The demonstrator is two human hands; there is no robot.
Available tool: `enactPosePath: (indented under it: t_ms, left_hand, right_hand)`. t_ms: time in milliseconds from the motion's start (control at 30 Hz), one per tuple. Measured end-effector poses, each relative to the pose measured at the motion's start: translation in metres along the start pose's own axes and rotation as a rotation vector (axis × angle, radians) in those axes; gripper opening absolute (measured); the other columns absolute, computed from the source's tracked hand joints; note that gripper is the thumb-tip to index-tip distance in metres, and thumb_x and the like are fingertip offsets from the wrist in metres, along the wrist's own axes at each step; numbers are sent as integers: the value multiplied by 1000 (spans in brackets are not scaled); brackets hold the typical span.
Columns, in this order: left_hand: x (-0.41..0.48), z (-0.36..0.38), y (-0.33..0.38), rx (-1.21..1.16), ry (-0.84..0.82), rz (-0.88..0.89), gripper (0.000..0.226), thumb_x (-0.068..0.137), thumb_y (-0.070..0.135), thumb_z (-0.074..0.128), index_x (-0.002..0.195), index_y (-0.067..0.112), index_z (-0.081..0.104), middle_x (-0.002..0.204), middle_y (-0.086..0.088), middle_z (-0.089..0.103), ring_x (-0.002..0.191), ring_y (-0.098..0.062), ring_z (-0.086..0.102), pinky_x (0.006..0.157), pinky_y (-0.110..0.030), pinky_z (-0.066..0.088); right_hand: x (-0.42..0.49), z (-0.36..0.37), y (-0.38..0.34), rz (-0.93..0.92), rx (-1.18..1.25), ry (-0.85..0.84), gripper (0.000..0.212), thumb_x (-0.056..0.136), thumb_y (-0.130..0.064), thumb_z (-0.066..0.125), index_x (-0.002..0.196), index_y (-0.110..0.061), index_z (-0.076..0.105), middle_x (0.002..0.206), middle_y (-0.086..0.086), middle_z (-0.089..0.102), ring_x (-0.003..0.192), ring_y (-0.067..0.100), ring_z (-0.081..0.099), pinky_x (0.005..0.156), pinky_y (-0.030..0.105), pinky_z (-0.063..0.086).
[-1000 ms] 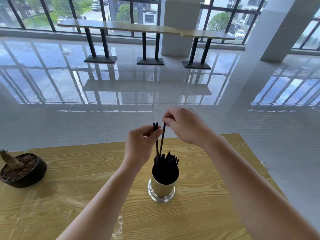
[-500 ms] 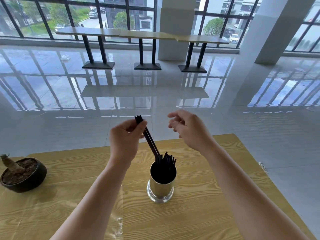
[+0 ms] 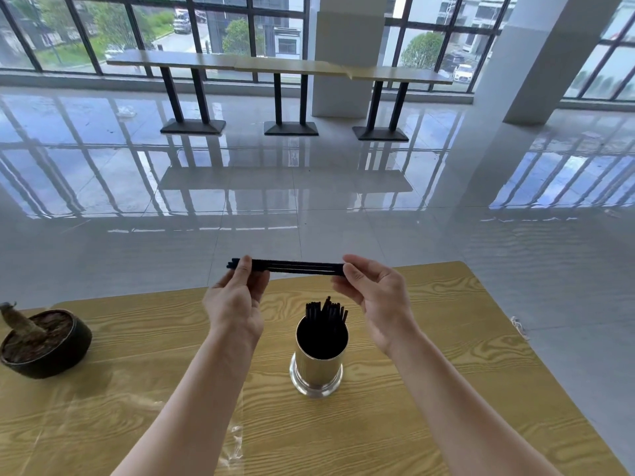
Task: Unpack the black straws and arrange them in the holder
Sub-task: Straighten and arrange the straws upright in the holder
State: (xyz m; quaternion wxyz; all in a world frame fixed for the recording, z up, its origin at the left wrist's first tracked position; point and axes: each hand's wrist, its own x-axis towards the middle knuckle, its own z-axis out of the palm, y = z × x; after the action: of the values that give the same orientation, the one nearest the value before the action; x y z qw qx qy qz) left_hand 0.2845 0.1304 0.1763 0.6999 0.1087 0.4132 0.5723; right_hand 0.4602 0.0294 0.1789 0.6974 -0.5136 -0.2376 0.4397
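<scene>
Windows: black-framed glazing [image 3: 240,32] spans the top of the frame; trees, parked cars and buildings lie beyond.
Floor: glossy pale tiles [image 3: 309,207] mirror the window grid in soft daylight.
Furniture: a long wooden counter [image 3: 275,65] on black pedestal legs stands along the windows, upper centre; a yellow wood-grain table [image 3: 481,338] fills the lower frame.
Columns: one white pillar [image 3: 347,39] behind the counter, a second column [image 3: 536,63] at upper right.

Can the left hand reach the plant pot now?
Probably yes: nothing stands between the left hand and the pot, but it pinches the straws, so it must let go first.
</scene>
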Motion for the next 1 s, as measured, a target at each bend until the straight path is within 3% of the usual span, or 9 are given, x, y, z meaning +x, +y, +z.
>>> enactPosePath:
  t_ms: [100,233,367,467,600,733,867,1000]
  left_hand:
    - [1,-1,-10,-59,-12,-65,7,88,4,72,88,2,65,83,-10,70,70,-18,73,62,-28,61]
    - [-3,-5,-26,-81,-57,-154,6,91,4,69,86,2,67,77,-12,72,65,-19,75,60,-29,61]
    - [-2,-19,-37,80,-99,-192,10,90,9,71,91,-1,69,74,-14,73,66,-24,74,62,-32,62]
    - [7,-32,-44,266,-67,-152,13,93,11,68,100,0,68,84,-16,73,76,-27,72,69,-35,63]
    - [12,-43,-54,710,-132,29,11,94,10,64,104,10,69,97,-13,74,84,-24,72,70,-30,60]
    - [6,-44,-64,977,-239,178,15,93,16,67,107,19,70,98,-1,74,90,-18,72,84,-37,61]
    - [-3,-40,-70,1254,-520,499,30,86,28,76,116,23,70,102,13,70,92,-5,66,81,-25,55]
    - [-8,-26,-77,1426,-675,717,29,87,28,75,116,25,72,102,15,68,93,-11,57,82,-24,41]
  right_hand:
    - [-2,9,-2,-90,46,99,18,84,0,74,101,-3,76,90,13,79,79,26,76,73,28,62]
    - [-1,10,-4,-153,127,167,16,77,-6,79,93,-7,78,83,10,78,70,22,75,67,28,62]
    - [5,-6,-17,-305,-220,175,12,83,-4,79,90,-14,79,79,8,79,67,24,76,65,30,63]
    - [12,-21,-37,-354,-459,144,16,84,-7,79,87,-22,78,74,3,78,65,22,76,65,33,64]
    - [14,-28,-45,-383,-835,59,19,84,-14,81,83,-31,75,64,-7,75,56,8,73,56,17,57]
    - [12,-26,-36,-376,-975,-1,10,85,-13,80,95,-14,79,67,-13,72,53,0,70,54,8,52]
    - [11,-18,-30,-383,-1011,-22,9,86,-12,79,95,-14,80,65,-13,72,53,0,69,55,9,52]
    - [11,-5,-29,-448,-1027,-79,8,86,-17,80,93,-20,79,66,-14,72,53,0,70,57,16,58]
